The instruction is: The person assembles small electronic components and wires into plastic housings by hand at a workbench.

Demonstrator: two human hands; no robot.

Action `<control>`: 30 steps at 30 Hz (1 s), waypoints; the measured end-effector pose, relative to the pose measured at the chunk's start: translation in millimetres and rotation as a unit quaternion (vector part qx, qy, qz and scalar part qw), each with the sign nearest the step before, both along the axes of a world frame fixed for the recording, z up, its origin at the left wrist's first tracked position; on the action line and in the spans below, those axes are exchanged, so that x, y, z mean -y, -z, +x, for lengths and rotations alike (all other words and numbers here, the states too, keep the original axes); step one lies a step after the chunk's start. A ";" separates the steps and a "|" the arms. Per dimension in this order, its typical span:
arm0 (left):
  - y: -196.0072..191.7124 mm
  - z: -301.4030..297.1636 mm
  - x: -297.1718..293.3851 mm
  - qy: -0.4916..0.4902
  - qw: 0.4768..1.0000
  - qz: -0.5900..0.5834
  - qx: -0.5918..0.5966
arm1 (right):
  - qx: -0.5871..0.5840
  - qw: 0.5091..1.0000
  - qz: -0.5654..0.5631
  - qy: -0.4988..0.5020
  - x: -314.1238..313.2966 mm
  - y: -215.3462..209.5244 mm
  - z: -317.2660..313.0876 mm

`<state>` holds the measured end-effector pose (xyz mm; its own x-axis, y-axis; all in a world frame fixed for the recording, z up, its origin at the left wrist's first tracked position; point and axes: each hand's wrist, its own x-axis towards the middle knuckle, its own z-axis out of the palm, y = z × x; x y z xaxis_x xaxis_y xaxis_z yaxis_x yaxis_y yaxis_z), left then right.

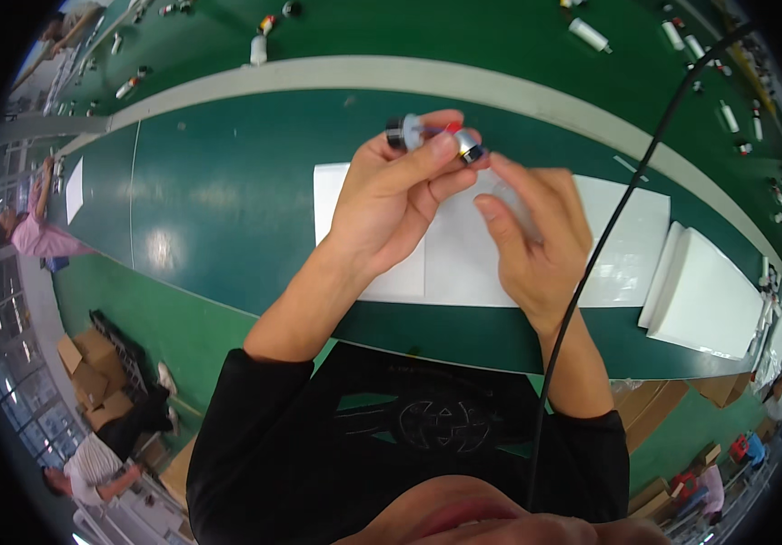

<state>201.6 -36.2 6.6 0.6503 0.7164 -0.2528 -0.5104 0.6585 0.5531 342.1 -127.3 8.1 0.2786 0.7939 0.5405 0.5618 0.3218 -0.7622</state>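
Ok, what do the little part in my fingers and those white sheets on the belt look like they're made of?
The small cylindrical part in the left hand looks mixed: a shiny, metal-looking silver end, a black ring and a translucent, plastic-looking middle. The white sheets look like matte paper or thin foam, flat and without glare; which one is unclear.

Scene brightly and evenly lit from overhead. Soft glare patch on the green worktop (164,245) left of centre. White sheets (463,245) near overexposed, little surface detail. Shadows faint and short beneath the hands. Centre reasonably sharp; fingertips slightly soft. Strong fisheye: worktop edges bow, black vignette rings the frame, peripheral figures stretched and smeared.
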 end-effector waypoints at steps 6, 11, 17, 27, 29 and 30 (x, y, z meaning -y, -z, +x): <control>-3.1 -4.2 0.3 -0.034 0.989 0.100 -0.106 | 0.038 0.998 0.032 0.034 -5.0 8.4 -5.6; -4.9 -5.5 5.2 -0.031 0.975 0.161 -0.152 | 0.107 0.993 0.014 0.057 -1.1 10.9 -1.8; -5.8 -9.4 1.2 -0.011 0.983 0.104 -0.153 | 0.130 0.991 0.023 0.030 -2.4 15.8 -1.3; 3.3 -11.1 -5.7 -0.010 0.973 0.084 -0.216 | 0.233 0.972 0.035 0.023 -6.4 32.1 2.8; 2.6 -10.5 -6.6 -0.015 0.971 0.074 -0.225 | 0.259 0.965 0.044 0.010 -8.4 33.3 2.9; 3.0 -10.5 -6.5 -0.026 0.972 0.074 -0.222 | 0.257 0.965 0.043 0.008 -8.4 32.8 1.9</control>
